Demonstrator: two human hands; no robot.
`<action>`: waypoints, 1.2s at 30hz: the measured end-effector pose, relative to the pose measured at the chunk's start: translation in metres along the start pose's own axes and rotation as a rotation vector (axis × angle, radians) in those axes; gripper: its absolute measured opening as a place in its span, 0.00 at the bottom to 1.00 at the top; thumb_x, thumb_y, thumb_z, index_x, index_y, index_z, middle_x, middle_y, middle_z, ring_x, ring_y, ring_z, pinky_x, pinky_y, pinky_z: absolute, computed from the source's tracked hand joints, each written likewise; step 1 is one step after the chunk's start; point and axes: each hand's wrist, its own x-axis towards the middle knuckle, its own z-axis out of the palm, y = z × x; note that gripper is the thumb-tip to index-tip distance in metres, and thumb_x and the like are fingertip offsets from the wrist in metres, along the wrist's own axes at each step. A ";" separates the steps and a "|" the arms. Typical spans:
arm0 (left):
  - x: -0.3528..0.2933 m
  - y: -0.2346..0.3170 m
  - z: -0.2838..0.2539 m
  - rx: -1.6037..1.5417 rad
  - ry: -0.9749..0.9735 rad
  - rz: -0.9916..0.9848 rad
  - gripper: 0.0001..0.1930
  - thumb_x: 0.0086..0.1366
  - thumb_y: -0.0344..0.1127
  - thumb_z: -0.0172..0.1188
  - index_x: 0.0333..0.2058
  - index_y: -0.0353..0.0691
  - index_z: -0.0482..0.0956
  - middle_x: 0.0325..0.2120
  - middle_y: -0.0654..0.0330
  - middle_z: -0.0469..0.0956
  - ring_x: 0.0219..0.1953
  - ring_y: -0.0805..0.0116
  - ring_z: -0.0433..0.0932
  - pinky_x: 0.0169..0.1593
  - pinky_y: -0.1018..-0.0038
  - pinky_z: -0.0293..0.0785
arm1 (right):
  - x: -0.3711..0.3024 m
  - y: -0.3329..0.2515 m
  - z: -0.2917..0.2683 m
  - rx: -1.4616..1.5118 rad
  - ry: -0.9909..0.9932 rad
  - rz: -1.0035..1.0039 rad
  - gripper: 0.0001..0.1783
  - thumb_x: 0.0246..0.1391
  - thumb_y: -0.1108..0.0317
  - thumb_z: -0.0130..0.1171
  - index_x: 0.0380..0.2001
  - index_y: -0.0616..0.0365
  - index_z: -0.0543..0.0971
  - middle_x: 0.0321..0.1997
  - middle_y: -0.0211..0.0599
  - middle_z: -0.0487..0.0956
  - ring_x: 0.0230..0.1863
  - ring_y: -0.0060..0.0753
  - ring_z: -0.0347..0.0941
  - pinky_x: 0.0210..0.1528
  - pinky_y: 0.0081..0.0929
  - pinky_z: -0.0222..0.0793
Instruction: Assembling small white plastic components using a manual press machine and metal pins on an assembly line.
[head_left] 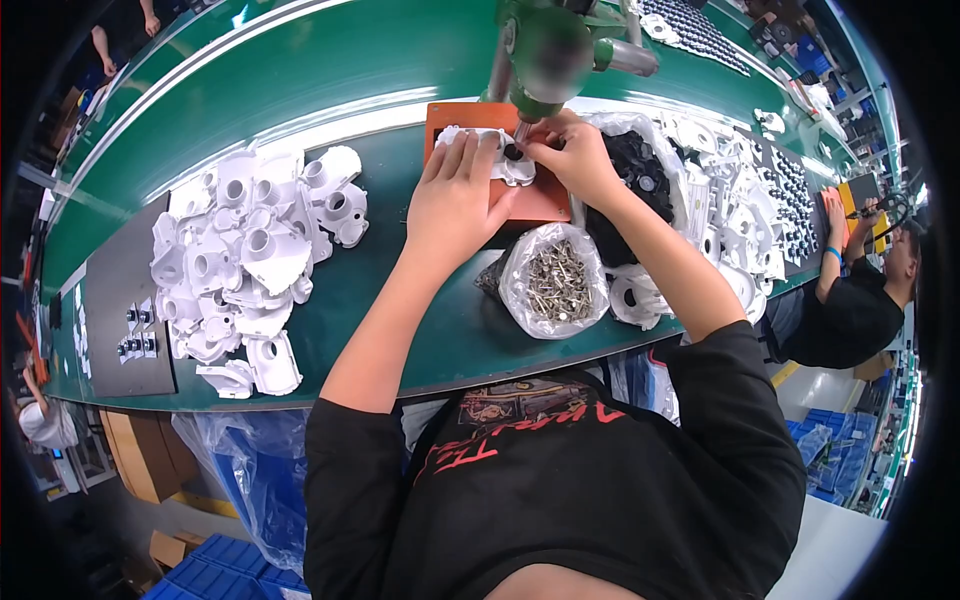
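A white plastic housing part (515, 172) with a black round piece (513, 152) in it sits on an orange fixture plate (545, 203). My left hand (455, 195) lies over the part's left side, fingers stretched out flat on it. Above the part stands a green machine head (550, 60) with a thin metal tip pointing down. My right hand (578, 158) is beside that tip, thumb and fingers pinched together. What they pinch, if anything, is too small to make out.
A bag of screws (557, 282) stands just in front of the fixture, with a bag of black parts (640, 165) right of it. White housings pile up left (235, 255) and right (725, 190). Another person (850, 300) works at the far right of the green table (395, 345).
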 end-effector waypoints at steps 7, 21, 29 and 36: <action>0.000 0.002 -0.001 0.016 -0.041 -0.015 0.32 0.56 0.46 0.60 0.54 0.32 0.64 0.50 0.42 0.71 0.56 0.50 0.69 0.60 0.59 0.62 | 0.001 0.009 0.009 -0.062 0.043 -0.061 0.09 0.44 0.69 0.62 0.28 0.63 0.80 0.36 0.38 0.78 0.42 0.37 0.73 0.44 0.28 0.70; 0.001 0.001 0.000 0.023 -0.040 -0.004 0.30 0.56 0.46 0.60 0.52 0.32 0.65 0.49 0.42 0.71 0.56 0.50 0.69 0.60 0.58 0.63 | 0.001 0.007 -0.005 -0.077 0.027 -0.008 0.13 0.48 0.70 0.60 0.38 0.63 0.80 0.39 0.40 0.78 0.37 0.33 0.76 0.44 0.28 0.71; 0.001 0.001 0.000 0.031 -0.044 -0.004 0.30 0.56 0.46 0.60 0.52 0.32 0.65 0.49 0.42 0.71 0.55 0.49 0.69 0.60 0.59 0.62 | -0.004 0.009 -0.010 -0.276 -0.044 -0.192 0.09 0.45 0.74 0.60 0.32 0.65 0.81 0.40 0.41 0.78 0.45 0.41 0.74 0.49 0.31 0.71; 0.002 0.002 0.000 0.021 -0.051 -0.013 0.29 0.56 0.46 0.60 0.52 0.33 0.65 0.49 0.43 0.71 0.56 0.50 0.69 0.60 0.59 0.62 | 0.000 0.010 -0.010 -0.361 -0.073 -0.291 0.09 0.46 0.74 0.59 0.32 0.65 0.80 0.40 0.43 0.77 0.43 0.43 0.74 0.49 0.31 0.70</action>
